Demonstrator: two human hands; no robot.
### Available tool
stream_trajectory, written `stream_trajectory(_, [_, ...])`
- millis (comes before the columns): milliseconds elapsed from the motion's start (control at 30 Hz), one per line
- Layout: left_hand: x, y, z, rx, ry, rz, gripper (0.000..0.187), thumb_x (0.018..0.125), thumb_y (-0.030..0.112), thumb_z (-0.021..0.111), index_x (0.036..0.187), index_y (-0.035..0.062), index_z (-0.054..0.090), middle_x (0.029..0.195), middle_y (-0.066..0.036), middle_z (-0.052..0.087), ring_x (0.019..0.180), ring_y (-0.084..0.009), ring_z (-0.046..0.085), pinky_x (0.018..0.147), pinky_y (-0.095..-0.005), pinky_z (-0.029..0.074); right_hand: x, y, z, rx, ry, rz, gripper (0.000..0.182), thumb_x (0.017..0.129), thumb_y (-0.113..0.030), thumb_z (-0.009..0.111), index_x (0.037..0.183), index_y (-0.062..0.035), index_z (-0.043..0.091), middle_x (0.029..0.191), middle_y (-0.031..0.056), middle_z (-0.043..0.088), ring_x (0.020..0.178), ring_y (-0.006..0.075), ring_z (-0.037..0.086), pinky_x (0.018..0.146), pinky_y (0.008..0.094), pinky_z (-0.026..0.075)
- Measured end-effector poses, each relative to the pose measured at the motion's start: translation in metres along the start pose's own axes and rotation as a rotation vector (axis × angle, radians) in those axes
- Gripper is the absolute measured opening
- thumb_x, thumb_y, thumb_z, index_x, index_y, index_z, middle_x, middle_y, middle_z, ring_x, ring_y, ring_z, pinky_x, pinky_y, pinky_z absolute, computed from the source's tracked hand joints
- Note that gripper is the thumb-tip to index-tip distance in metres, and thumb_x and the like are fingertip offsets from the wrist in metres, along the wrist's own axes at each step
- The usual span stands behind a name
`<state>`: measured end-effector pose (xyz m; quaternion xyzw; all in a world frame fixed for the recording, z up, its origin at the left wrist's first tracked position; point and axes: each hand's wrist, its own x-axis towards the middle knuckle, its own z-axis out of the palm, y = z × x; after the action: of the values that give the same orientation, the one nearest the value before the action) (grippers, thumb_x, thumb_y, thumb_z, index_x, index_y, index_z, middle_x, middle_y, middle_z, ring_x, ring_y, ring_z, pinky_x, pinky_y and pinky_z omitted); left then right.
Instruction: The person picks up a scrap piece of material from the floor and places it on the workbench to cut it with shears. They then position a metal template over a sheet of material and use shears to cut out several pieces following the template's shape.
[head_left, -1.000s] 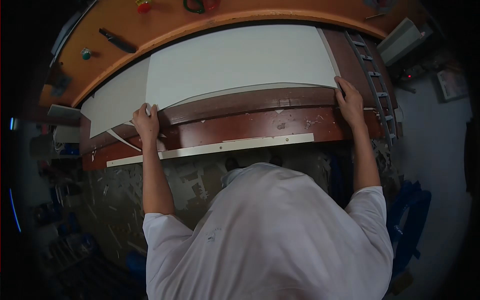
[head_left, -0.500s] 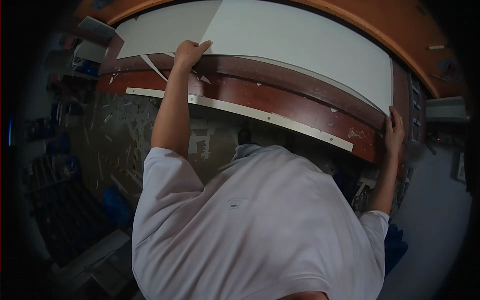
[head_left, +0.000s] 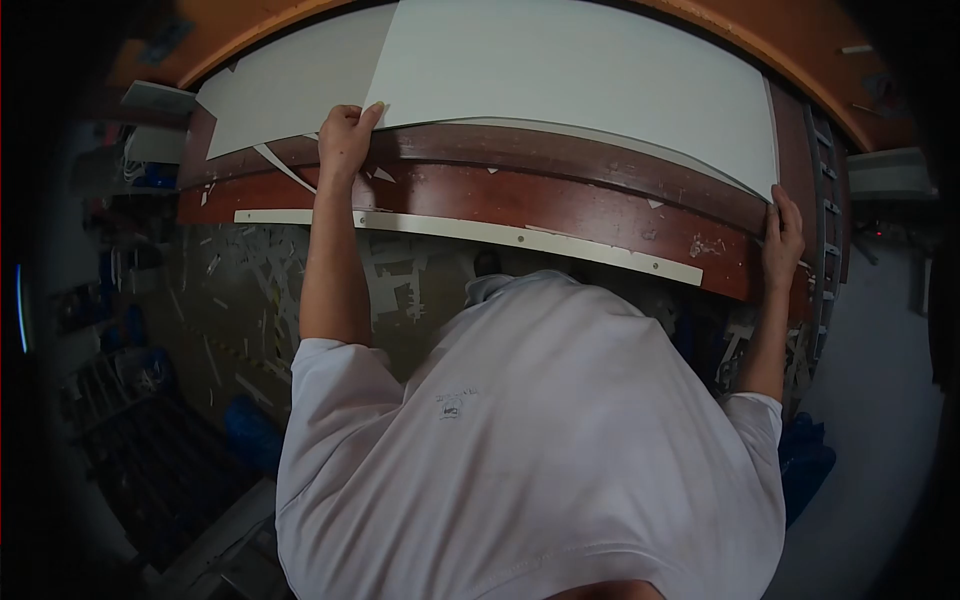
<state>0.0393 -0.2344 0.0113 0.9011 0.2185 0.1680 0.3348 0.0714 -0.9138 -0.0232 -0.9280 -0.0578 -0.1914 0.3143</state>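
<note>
A large white sheet (head_left: 580, 75) of paper or thin board lies on the reddish-brown work surface (head_left: 560, 200). Its near edge bows slightly up in the middle. My left hand (head_left: 345, 142) is closed on the near left corner, thumb on top. At the near right corner, my right hand (head_left: 784, 235) has its fingers closed around the edge. A greyer sheet (head_left: 290, 85) extends to the left, partly beneath the white one. Narrow offcut strips (head_left: 283, 168) stick out below it near my left wrist.
A pale strip with screws (head_left: 520, 239) runs along the front edge. An orange frame (head_left: 815, 110) curves behind the sheets. To the right stands a metal ladder-like rail (head_left: 828, 210). Paper scraps (head_left: 405, 285) litter the floor, and a blue bag (head_left: 252, 432) lies at left.
My view has shifted and turned slightly. Both hands keep hold of the white sheet's corners, and the sheet appears slightly farther from the front strip.
</note>
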Motion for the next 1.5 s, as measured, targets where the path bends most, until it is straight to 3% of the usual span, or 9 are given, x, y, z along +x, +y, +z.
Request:
stream_trajectory(167, [0.003, 0.001, -0.001, -0.109, -0.118, -0.058, 0.047, 0.091, 0.031, 0.076, 0.114, -0.0088, 0.065, 0.100, -0.015, 0.072, 0.091, -0.0189, 0.067, 0.082, -0.0315, 0.052, 0.001, 0.002, -0.008, 0.132, -0.017, 0.080, 0.031, 0.102, -0.010, 0.059, 0.131, -0.0072, 0.068, 0.137, 0.0101, 0.065, 0.131, 0.0224, 0.058, 0.110, 0.0338, 0.043])
stream_trajectory(367, [0.008, -0.015, -0.006, -0.164, -0.205, -0.057, 0.051, 0.091, 0.032, 0.076, 0.119, -0.0077, 0.061, 0.096, -0.009, 0.067, 0.086, -0.0151, 0.061, 0.079, -0.0287, 0.050, -0.002, 0.021, -0.012, 0.257, -0.029, 0.101, 0.029, 0.100, -0.008, 0.062, 0.128, -0.0065, 0.070, 0.134, 0.0108, 0.066, 0.130, 0.0207, 0.058, 0.110, 0.0331, 0.043])
stream_trajectory(667, [0.002, 0.000, -0.016, -0.193, -0.307, -0.086, 0.057, 0.096, 0.029, 0.072, 0.134, -0.0080, 0.053, 0.110, -0.012, 0.068, 0.095, -0.0150, 0.063, 0.082, -0.0281, 0.052, -0.007, 0.010, -0.014, 0.164, -0.026, 0.069, 0.029, 0.101, -0.010, 0.064, 0.129, -0.0070, 0.070, 0.135, 0.0101, 0.066, 0.132, 0.0209, 0.056, 0.112, 0.0337, 0.041])
stream_trajectory(867, [0.005, -0.005, -0.020, -0.200, -0.376, -0.070, 0.055, 0.098, 0.026, 0.070, 0.139, -0.0066, 0.051, 0.103, -0.007, 0.067, 0.087, -0.0113, 0.061, 0.076, -0.0259, 0.051, -0.008, 0.020, -0.020, 0.185, -0.061, 0.040, 0.028, 0.099, -0.009, 0.065, 0.127, -0.0083, 0.072, 0.134, 0.0101, 0.067, 0.136, 0.0217, 0.054, 0.115, 0.0349, 0.039])
stream_trajectory(1067, [-0.013, 0.020, -0.018, -0.390, -0.327, -0.202, 0.050, 0.099, 0.023, 0.068, 0.137, -0.0056, 0.053, 0.096, -0.003, 0.063, 0.079, -0.0082, 0.056, 0.069, -0.0248, 0.048, -0.007, 0.015, -0.019, 0.193, -0.037, 0.020, 0.025, 0.097, -0.009, 0.068, 0.120, -0.0073, 0.075, 0.130, 0.0114, 0.070, 0.134, 0.0252, 0.056, 0.113, 0.0380, 0.042])
stream_trajectory(1267, [0.000, -0.003, -0.018, -0.332, -0.331, -0.129, 0.047, 0.099, 0.020, 0.067, 0.137, -0.0052, 0.053, 0.093, -0.001, 0.061, 0.078, -0.0078, 0.056, 0.064, -0.0241, 0.048, -0.012, 0.014, -0.025, 0.215, -0.083, -0.003, 0.024, 0.096, -0.006, 0.067, 0.119, -0.0049, 0.075, 0.129, 0.0123, 0.070, 0.134, 0.0262, 0.056, 0.112, 0.0380, 0.042])
stream_trajectory(1500, [-0.017, 0.027, -0.026, -0.380, -0.368, -0.189, 0.045, 0.100, 0.023, 0.066, 0.135, -0.0037, 0.055, 0.091, -0.001, 0.062, 0.072, -0.0072, 0.054, 0.062, -0.0247, 0.047, -0.021, -0.018, -0.025, 0.154, -0.026, 0.027, 0.034, 0.092, -0.008, 0.070, 0.126, -0.0062, 0.069, 0.130, 0.0134, 0.067, 0.125, 0.0270, 0.062, 0.104, 0.0384, 0.048])
